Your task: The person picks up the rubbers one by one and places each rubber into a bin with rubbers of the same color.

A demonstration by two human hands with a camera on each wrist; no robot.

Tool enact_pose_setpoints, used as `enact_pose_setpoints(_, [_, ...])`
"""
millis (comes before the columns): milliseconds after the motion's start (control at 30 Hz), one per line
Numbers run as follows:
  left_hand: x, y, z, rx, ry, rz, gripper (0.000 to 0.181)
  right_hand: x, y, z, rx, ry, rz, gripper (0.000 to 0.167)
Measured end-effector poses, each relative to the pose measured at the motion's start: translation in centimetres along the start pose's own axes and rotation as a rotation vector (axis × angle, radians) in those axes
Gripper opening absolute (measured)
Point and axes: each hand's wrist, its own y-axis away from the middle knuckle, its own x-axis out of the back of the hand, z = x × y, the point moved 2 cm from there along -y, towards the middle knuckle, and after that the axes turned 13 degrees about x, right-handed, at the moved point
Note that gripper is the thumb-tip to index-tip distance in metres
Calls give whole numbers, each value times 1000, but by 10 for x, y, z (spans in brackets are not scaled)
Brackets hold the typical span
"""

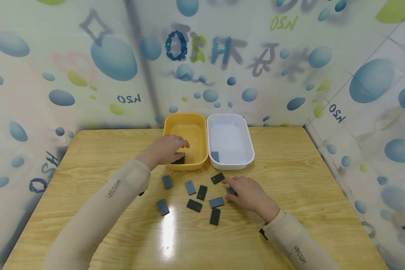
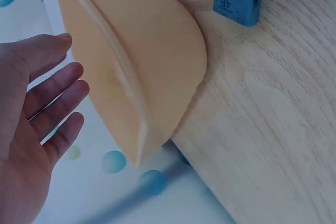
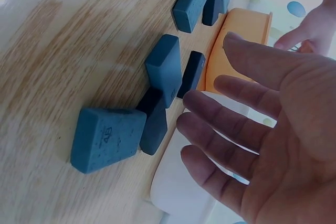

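My left hand (image 1: 165, 149) hovers over the front of the orange bin (image 1: 195, 131), fingers loosely extended and holding nothing. Below it in the bin lies a black eraser (image 1: 179, 160). In the left wrist view, the empty fingers (image 2: 60, 90) are beside the bin's rim. My right hand (image 1: 248, 193) is above the table with fingers spread, over a blue eraser (image 1: 230, 192) it partly hides. A black eraser (image 1: 217, 178) lies by its fingertips. The right wrist view shows that palm empty, near a blue eraser (image 3: 107, 137) marked 4B.
To the right of the orange bin stands a white bin (image 1: 231, 137) with a blue eraser (image 1: 215, 156) inside. Several blue and black erasers lie scattered on the wooden table (image 1: 121, 228) before the bins. Another black eraser (image 1: 263, 234) is partly under the right sleeve.
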Motion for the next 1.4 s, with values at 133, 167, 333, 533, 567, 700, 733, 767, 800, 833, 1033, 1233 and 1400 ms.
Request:
enact_pose_setpoints(133, [5, 14, 6, -42, -42, 72, 28, -1, 0, 0, 5, -4, 4, 43])
enact_pose_setpoints(167, [6, 18, 8, -51, -53, 87, 28, -1, -1, 0, 6, -4, 3, 43])
enact_pose_setpoints(333, [8, 39, 14, -98, -72, 137, 28, -2, -2, 0, 3, -10, -3, 44])
enact_pose_setpoints(533, [3, 64, 11, -146, -33, 165, 26, -1, -3, -3, 10, -14, 4, 44])
enact_pose_setpoints(567, [2, 68, 10, -142, -29, 163, 25, -1, -3, -3, 9, -15, 1, 44])
enact_pose_setpoints(700, [-5, 81, 3, -94, -5, 127, 24, -2, -5, -4, 7, -31, -10, 43])
enact_pose_setpoints(733, [-7, 83, 1, -81, 2, 113, 24, -2, -5, -5, 8, -32, -11, 43])
enact_pose_setpoints(767, [-9, 86, 0, -74, 11, 104, 24, -2, -6, -5, 8, -33, -10, 42])
enact_pose_setpoints(800, [-11, 88, -2, -66, 21, 94, 24, -2, -6, -5, 9, -34, -9, 42])
enact_pose_setpoints(833, [-13, 89, -3, -64, 29, 91, 23, -2, -7, -6, 9, -36, -8, 42])
enact_pose_setpoints(1033, [-21, 98, -11, -27, 55, 84, 21, -2, -10, -10, 9, -52, -17, 42])
enact_pose_setpoints(1233, [-28, 103, -19, 17, 68, 64, 20, -2, -12, -14, 20, -29, -17, 43])
enact_pose_setpoints(1400, [-33, 107, -24, 33, 103, 57, 21, 0, -16, -20, 62, -10, -7, 42])
